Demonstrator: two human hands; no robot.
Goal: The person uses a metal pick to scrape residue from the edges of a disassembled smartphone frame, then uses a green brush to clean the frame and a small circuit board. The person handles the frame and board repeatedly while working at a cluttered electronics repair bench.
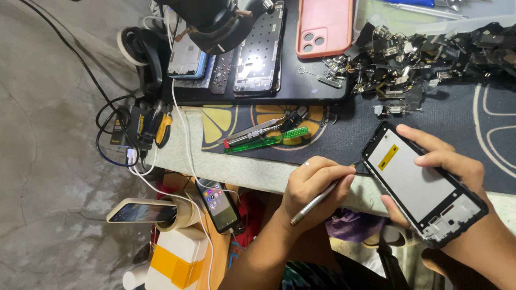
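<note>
While the right hand (446, 166) grips the opened phone frame (423, 184) tilted above the table edge (269, 174) for access, the left hand (312, 188) pinches a metal tool (316, 201), tip toward the frame's corner.

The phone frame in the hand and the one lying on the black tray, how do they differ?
The held phone frame is gripped by the right hand at a slant; the tray frame lies flat and untouched. The held one shows a pale grey panel with a yellow sticker; the tray one is dark and shiny with small holes. Both are black-edged rectangles.
</note>
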